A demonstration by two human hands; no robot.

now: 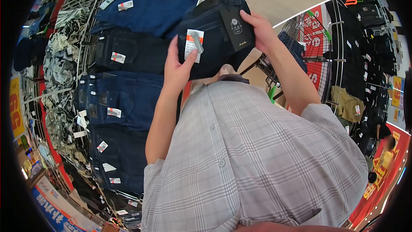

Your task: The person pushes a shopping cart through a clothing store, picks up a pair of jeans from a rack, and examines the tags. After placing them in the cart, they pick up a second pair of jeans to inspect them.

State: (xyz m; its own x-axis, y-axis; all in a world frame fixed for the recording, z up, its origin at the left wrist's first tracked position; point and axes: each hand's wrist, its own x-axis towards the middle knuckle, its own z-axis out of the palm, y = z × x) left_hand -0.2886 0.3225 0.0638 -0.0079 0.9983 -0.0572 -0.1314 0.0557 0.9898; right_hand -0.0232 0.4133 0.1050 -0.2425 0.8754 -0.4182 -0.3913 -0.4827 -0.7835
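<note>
Both hands hold up a folded pair of dark jeans (pixel 210 21) in front of my chest. My left hand (pixel 177 63) grips its left edge, the thumb lying by a white and orange price tag (pixel 189 53). A grey security tag (pixel 197 41) is fixed over that price tag. On the right side, my right hand (pixel 261 29) pinches the jeans next to a black brand label (pixel 235 26) with a pale emblem. The fingers behind the cloth are hidden.
At left, a wire rack (pixel 91 21) bears stacks of folded blue jeans (pixel 128 90) and camouflage clothes (pixel 60 68). A shopping cart (pixel 292 28) with clothing stands at right, before a red sale banner (pixel 315 56). Farther right is another rack of dark clothes (pixel 365 51).
</note>
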